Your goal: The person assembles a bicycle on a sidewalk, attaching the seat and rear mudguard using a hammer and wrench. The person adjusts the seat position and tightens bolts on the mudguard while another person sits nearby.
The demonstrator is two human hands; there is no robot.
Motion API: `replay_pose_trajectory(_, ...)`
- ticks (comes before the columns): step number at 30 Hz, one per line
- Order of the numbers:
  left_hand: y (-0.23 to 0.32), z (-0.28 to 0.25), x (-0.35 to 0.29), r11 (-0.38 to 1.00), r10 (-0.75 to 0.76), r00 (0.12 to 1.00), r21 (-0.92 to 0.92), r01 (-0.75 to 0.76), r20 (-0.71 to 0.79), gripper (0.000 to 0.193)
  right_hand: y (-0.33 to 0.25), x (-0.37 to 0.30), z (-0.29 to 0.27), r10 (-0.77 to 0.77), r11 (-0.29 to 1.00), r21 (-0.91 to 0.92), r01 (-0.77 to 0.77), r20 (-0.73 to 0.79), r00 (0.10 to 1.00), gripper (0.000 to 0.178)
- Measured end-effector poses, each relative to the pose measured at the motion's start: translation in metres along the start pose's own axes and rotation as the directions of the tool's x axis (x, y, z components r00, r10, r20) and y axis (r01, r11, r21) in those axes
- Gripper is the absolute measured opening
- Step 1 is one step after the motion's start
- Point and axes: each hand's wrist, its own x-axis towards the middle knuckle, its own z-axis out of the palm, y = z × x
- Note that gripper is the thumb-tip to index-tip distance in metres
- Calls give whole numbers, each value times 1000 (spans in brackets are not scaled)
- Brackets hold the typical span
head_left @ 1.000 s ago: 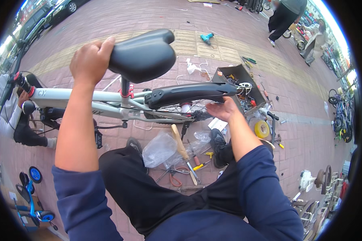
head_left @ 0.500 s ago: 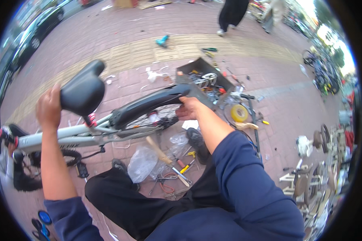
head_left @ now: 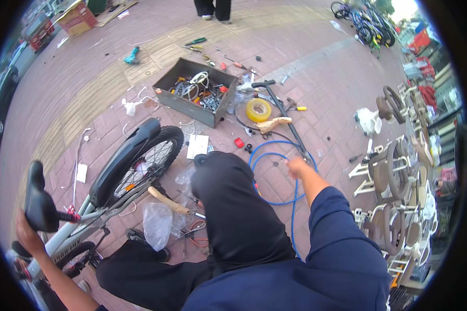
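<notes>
My left hand [head_left: 27, 230] grips the edge of a black bicycle saddle [head_left: 40, 202], its fingers partly hidden behind it. The saddle belongs to a grey bicycle [head_left: 70, 236] leaning at my left, with a black mudguard [head_left: 124, 160] over its fat-tyred wheel [head_left: 158, 155]. Out to the right, my right hand [head_left: 297, 167] is beside a blue hose [head_left: 254, 165] lying in loops and the lower end of a black T-handled pump [head_left: 283, 111]. Its fingers look bunched but are too blurred to tell whether they hold anything.
An open metal toolbox [head_left: 192, 106] full of small parts stands ahead. Near it lie a yellow tape roll [head_left: 258, 110], a teal power tool [head_left: 133, 55] and scattered tools. A wooden-handled hammer [head_left: 167, 200] and plastic bag [head_left: 158, 223] lie by my feet. Child bicycles [head_left: 389, 176] line the right.
My right hand has left the wheel and moved right to the blue hose and pump. My left hand stays on the saddle. The view has turned right, and my right knee has come up.
</notes>
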Motion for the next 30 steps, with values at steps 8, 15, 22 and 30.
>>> replay_pose_trajectory(8, -35, -25, -20, 999, -6, 1000, 44, 4, 31, 38, 120, -47, 146, 5, 903, -427, 43, 110, 994, 42)
replay_pose_trajectory(15, -45, -32, -20, 994, 42, 999, 103, -45, 27, 41, 44, -76, 182, -373, 883, -329, 336, -57, 926, 41)
replay_pose_trajectory(22, -14, -39, -16, 962, 147, 989, 235, -137, -25, 44, 32, -61, 210, -162, 917, -358, 178, 74, 984, 36)
replay_pose_trajectory(30, 84, -69, 13, 904, -348, 935, -239, 356, 76, 30, -45, -77, 87, -391, 889, 94, 448, -355, 849, 32)
